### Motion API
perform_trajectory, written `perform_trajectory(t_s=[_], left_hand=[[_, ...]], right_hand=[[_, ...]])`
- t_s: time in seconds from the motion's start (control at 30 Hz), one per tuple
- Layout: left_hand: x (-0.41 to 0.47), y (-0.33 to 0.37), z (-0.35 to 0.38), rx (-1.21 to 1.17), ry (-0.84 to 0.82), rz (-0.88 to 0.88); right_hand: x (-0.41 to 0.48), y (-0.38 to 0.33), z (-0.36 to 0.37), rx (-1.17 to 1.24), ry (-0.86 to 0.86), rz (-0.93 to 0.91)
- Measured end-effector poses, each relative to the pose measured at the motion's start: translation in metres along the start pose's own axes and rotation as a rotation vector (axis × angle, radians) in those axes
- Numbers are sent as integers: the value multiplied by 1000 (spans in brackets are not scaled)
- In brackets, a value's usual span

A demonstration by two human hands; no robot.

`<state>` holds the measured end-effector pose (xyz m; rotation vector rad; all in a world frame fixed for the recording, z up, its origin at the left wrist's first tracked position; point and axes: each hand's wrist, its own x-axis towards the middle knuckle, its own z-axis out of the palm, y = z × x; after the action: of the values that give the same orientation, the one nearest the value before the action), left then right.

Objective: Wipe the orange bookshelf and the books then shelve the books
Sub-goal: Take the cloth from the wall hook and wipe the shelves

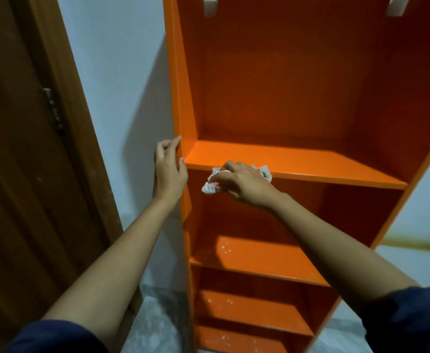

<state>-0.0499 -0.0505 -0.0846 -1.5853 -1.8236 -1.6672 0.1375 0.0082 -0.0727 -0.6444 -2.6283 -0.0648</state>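
The orange bookshelf (280, 87) stands in front of me with its shelves bare; no books are in view. My right hand (242, 180) grips a crumpled white cloth (210, 186) at the front edge of the upper shelf board (310, 166), near its left end. My left hand (169, 169) rests against the outer face of the shelf's left side panel (180, 103), its fingers loosely curled and the fingertips touching the panel's front edge. The lower shelf boards (247, 256) show white dust specks.
A brown wooden door (25, 174) with a metal hinge (53, 108) stands at the left. A pale wall (122, 80) runs between door and shelf. Two white brackets (211, 6) sit at the top of the shelf's back panel. The floor below is pale.
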Motion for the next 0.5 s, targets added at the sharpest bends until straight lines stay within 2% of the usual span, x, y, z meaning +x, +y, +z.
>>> perform_trajectory(t_s=[0.1,0.17,0.23,0.37,0.5], left_hand=[[-36,-2,11,-1,51,66],[-67,-9,26,-65,10,26],[-101,-23,45,-108,-144,-46],[-160,-63,91,-41,-475,-196],[-187,-96,129,52,-571,-354]], right_hand=[[-40,4,28,75,-18,97],[-69,15,56,157,-29,223],[-100,30,88,288,0,388],[-169,70,140,446,55,707],[-229,129,158,403,206,1024]])
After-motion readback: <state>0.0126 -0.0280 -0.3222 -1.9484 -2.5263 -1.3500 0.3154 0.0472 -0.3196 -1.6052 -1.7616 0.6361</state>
